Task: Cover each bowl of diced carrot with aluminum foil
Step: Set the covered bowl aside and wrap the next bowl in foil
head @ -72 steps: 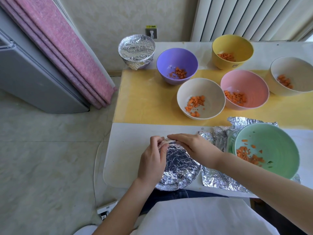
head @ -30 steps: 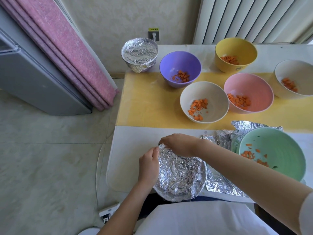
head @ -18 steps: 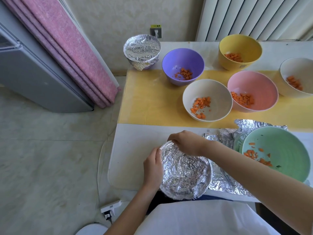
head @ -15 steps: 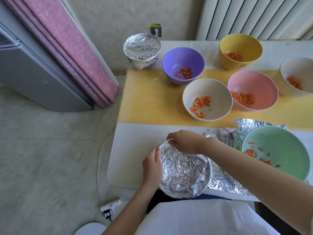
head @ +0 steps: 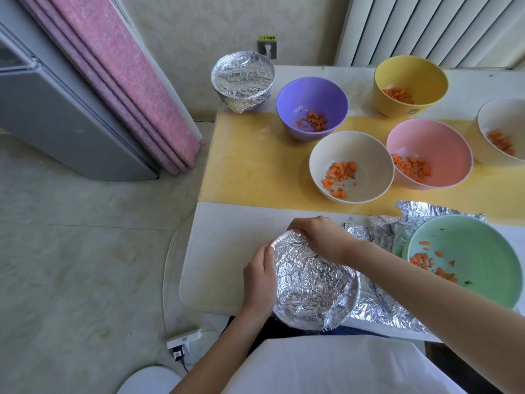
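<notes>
Two hands on the foiled bowl (head: 312,288) at the near edge of the bench (head: 224,251): your L hand (head: 260,277) cups its left rim, fingers curled round the foil; your R hand (head: 321,238) curls fingertips over the far rim, pinching foil down. Yellow label (head: 267,38) above the wall socket (head: 268,51): writing too small to read.

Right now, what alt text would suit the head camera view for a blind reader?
The left hand and right hand grip the rim of a foil-wrapped near bowl at the table edge. A green bowl of diced carrot sits on loose foil beside it; beyond stand five open carrot bowls and one foil-covered bowl.
</notes>
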Demonstrator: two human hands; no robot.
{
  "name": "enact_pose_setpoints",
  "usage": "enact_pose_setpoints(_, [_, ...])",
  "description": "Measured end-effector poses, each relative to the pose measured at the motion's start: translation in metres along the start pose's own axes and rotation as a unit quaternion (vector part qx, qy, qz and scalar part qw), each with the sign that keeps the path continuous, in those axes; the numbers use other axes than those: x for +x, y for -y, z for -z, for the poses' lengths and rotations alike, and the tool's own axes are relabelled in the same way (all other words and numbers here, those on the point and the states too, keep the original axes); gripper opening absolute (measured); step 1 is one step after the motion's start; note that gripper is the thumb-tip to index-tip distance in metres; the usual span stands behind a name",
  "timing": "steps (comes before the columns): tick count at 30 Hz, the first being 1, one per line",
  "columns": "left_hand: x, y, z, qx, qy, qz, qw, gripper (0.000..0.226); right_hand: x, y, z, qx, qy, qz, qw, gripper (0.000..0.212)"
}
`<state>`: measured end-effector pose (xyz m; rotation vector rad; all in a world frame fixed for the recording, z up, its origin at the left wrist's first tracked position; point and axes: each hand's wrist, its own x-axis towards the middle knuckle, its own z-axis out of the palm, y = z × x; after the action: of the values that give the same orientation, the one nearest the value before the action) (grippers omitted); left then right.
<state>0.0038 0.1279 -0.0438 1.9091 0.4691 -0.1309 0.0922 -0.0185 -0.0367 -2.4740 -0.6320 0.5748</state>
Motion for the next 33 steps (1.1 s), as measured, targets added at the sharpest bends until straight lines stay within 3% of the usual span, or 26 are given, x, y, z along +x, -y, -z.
enact_pose_setpoints(4, [-0.002, 0.0, -0.008, -0.024, -0.014, 0.016, 0.999, 0.025, -0.006, -0.007, 0.001, 0.02, -0.011, -0.022, 1.0, 0.034])
enact_pose_setpoints(12, [0.002, -0.004, -0.006, 0.027, -0.054, -0.033, 0.998, 0.025, -0.001, -0.005, 0.012, 0.039, 0.003, -0.046, 0.998, 0.028])
enact_pose_setpoints(18, [-0.001, 0.004, -0.004, 0.047, -0.051, -0.001, 0.998, 0.033, 0.008, -0.001, 0.019, 0.019, 0.076, -0.037, 0.996, 0.031])
enact_pose_setpoints(21, [-0.002, 0.005, 0.0, 0.044, -0.057, 0.027, 0.997, 0.039, 0.009, -0.003, 0.022, 0.04, 0.074, -0.062, 0.995, 0.034])
enact_pose_setpoints(26, [0.008, -0.007, 0.008, 0.108, -0.008, -0.097, 0.989, 0.035, 0.008, -0.001, 0.015, 0.069, 0.028, -0.052, 0.996, 0.029])
enact_pose_setpoints(33, [0.036, -0.012, 0.007, 0.171, 0.025, -0.134, 0.976, 0.025, 0.006, 0.002, 0.004, 0.072, -0.001, -0.005, 0.997, 0.026])
